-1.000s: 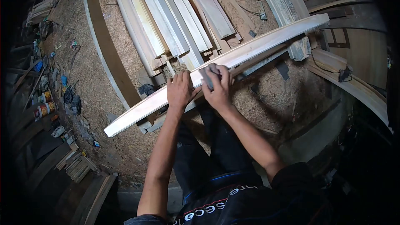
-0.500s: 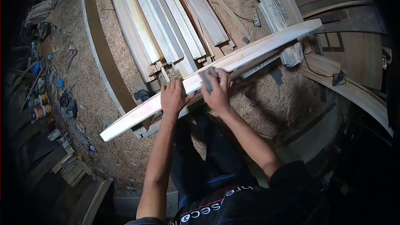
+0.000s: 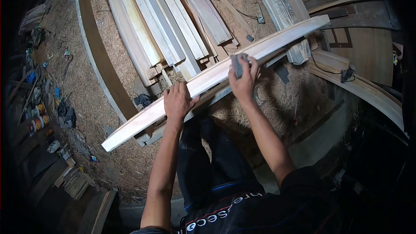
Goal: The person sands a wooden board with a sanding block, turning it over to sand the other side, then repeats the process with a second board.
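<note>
A long pale wooden moulding (image 3: 208, 79) lies slantwise across the view, from lower left to upper right, over a beam below it. My left hand (image 3: 177, 100) grips its near edge left of the middle, fingers over the top and thumb along the side. In my right hand (image 3: 245, 76) is a grey block (image 3: 237, 64), pressed on the moulding's face right of the middle. The fingers of that hand are wrapped round the block's right side.
Several pale mouldings (image 3: 162, 26) lie side by side beyond the work. A curved board (image 3: 102, 43) stands at the left, a worn beam (image 3: 281, 11) at the upper right. Sawdust covers the ground (image 3: 117, 164). A dark clamp-like object (image 3: 347, 74) sits on wood at the right.
My right hand has slid the grey block to the right and up along the moulding. My left hand stays on the moulding's edge. The whole view has shifted slightly.
</note>
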Demonstrator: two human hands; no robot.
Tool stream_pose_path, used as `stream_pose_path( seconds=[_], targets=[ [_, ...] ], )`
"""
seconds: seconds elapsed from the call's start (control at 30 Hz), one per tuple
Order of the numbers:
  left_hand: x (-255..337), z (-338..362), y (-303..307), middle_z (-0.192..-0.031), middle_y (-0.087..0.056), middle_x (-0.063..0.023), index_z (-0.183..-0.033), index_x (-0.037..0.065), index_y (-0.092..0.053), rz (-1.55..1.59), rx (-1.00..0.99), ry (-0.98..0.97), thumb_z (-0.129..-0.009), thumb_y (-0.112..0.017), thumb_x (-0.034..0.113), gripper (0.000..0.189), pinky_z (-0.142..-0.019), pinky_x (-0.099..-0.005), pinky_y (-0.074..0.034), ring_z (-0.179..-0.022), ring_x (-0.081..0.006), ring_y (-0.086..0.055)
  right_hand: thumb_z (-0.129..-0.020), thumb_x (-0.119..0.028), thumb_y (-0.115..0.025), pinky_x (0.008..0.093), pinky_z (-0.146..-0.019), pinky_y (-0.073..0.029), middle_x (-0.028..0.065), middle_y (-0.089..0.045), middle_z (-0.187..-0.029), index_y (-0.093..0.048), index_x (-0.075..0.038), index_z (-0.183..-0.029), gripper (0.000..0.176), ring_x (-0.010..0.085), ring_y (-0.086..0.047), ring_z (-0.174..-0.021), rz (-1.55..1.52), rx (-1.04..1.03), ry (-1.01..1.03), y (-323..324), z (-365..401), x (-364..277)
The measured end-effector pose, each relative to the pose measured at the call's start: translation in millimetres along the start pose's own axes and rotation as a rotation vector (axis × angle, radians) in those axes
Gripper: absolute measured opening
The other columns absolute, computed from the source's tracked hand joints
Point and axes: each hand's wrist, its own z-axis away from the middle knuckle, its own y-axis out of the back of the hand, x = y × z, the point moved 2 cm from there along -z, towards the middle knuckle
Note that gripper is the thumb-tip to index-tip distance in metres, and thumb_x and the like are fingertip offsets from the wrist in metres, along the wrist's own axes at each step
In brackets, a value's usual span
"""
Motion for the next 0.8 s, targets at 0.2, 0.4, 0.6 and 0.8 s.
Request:
stream_pose_path(
  seconds=[0.2, 0.4, 0.6, 0.8],
  targets=[
    [9, -16, 7, -0.115, -0.064, -0.0111, -0.122, 0.007, -0.053, -0.012, -0.225, 0.016, -0.075, -0.081, 0.052, 0.071, -0.095, -0.0454, -0.042, -0.112, -0.0284, -0.060, -0.083, -0.021, -0.074, 0.0498, -0.097, -0.040, 0.0172, -0.047, -0.128, -0.063, -0.009, -0.123, 0.043, 0.0367, -0.047, -0.118, -0.034, -0.129, 0.039, -2, 29, -32],
    [32, -45, 4, -0.119, -0.064, -0.0139, -0.119, 0.005, -0.052, 0.007, -0.249, -0.172, -0.078, -0.078, 0.052, 0.067, -0.097, -0.0471, -0.046, -0.116, -0.0316, -0.060, -0.086, -0.026, -0.072, 0.0510, -0.097, -0.038, 0.0167, -0.047, -0.128, -0.061, -0.009, -0.126, 0.044, 0.0362, -0.048, -0.119, 0.094, 0.006, -0.072, 6, -9, 11],
    [35, -50, 14, -0.116, -0.065, -0.0133, -0.120, 0.005, -0.052, 0.061, -0.301, -0.141, -0.078, -0.078, 0.048, 0.065, -0.093, -0.0428, -0.052, -0.111, -0.0303, -0.064, -0.087, -0.028, -0.071, 0.0519, -0.097, -0.036, 0.0167, -0.048, -0.129, -0.060, -0.011, -0.128, 0.046, 0.0380, -0.049, -0.119, 0.034, -0.086, -0.067, -1, 25, -29],
    [33, -48, 13, -0.114, -0.066, -0.0132, -0.120, 0.006, -0.053, 0.094, -0.272, -0.150, -0.077, -0.079, 0.047, 0.065, -0.094, -0.0442, -0.051, -0.109, -0.0312, -0.065, -0.085, -0.026, -0.073, 0.0515, -0.096, -0.037, 0.0170, -0.049, -0.129, -0.062, -0.012, -0.126, 0.044, 0.0393, -0.049, -0.117, 0.080, -0.132, -0.025, 2, 27, -41]
  ],
)
